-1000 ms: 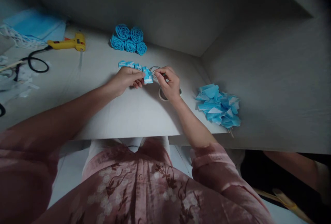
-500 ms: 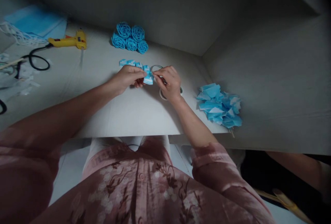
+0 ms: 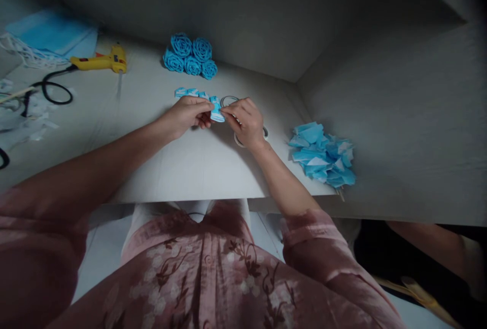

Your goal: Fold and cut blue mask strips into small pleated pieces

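Note:
My left hand (image 3: 190,113) pinches a small folded blue-and-white piece (image 3: 217,115), which looks like face mask fabric, between thumb and fingers. At the right edge of this piece, the closed fingertips of my right hand (image 3: 245,121) touch it; whether they also hold something small is hidden. Several similar folded blue-and-white pieces (image 3: 193,92) lie in a row just behind my left hand. Partly covered by my right hand are a tape roll (image 3: 239,141) and a thin ring (image 3: 230,99), perhaps another roll.
Several blue rolled flowers (image 3: 193,55) are stacked at the back. To the left are a yellow glue gun (image 3: 99,60), blue face masks (image 3: 53,35) and white scraps (image 3: 26,121). A blue crumpled bunch with sticks (image 3: 323,156) lies right. Another person's arm (image 3: 429,245) shows lower right.
My right fingertips have moved slightly left and down, from just beside the folded piece to touching its edge. My left hand keeps its hold.

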`<state>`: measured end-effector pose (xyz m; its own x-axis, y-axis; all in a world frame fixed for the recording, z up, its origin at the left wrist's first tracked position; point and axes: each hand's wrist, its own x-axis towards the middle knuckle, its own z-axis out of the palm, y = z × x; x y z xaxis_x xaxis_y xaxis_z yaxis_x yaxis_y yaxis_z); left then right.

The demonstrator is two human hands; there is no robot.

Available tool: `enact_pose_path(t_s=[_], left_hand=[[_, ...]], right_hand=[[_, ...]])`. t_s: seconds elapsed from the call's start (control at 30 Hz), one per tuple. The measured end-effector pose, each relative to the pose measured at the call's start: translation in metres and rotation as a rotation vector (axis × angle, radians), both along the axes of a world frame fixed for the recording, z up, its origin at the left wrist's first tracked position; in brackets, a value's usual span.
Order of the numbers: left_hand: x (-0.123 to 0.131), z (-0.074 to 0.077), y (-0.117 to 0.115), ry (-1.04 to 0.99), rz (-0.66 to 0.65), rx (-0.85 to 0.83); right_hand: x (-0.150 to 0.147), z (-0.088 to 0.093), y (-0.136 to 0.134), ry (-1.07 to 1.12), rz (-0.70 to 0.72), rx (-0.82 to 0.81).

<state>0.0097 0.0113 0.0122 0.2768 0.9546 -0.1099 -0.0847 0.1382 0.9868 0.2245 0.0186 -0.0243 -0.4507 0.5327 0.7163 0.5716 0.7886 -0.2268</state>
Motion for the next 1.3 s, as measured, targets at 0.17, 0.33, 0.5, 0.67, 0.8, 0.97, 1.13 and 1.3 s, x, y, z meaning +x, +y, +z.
enact_pose_path(t_s=[0.17,0.33,0.5,0.67,0.8,0.97,1.13,1.3], left_hand=[[0.000,-0.002,0.002,-0.066,-0.044,-0.038],[-0.004,-0.004,0.003,-0.087,-0.114,-0.029],[-0.001,-0.002,0.002,-0.126,-0.017,-0.127],[-0.001,-0.008,0.005,-0.203,0.013,-0.166],[-0.003,-0.009,0.007,-0.195,0.022,-0.137],[-0.003,-0.004,0.004,-0.109,0.003,-0.082],[-0.004,-0.007,0.005,-0.009,-0.050,0.024],[-0.002,-0.012,0.004,-0.006,-0.068,0.084]], right_hand=[[-0.001,-0.001,0.001,-0.019,-0.007,0.102],[0.001,-0.003,0.003,-0.050,0.000,0.135],[0.003,-0.001,0.002,-0.043,0.035,0.078],[0.003,0.004,0.000,-0.090,0.024,-0.030],[0.003,0.007,-0.001,-0.025,0.073,-0.121],[0.003,0.007,0.002,0.267,0.071,-0.451],[0.002,-0.005,0.011,0.320,0.173,-0.708],[-0.001,-0.015,0.016,0.338,0.249,-0.727]])
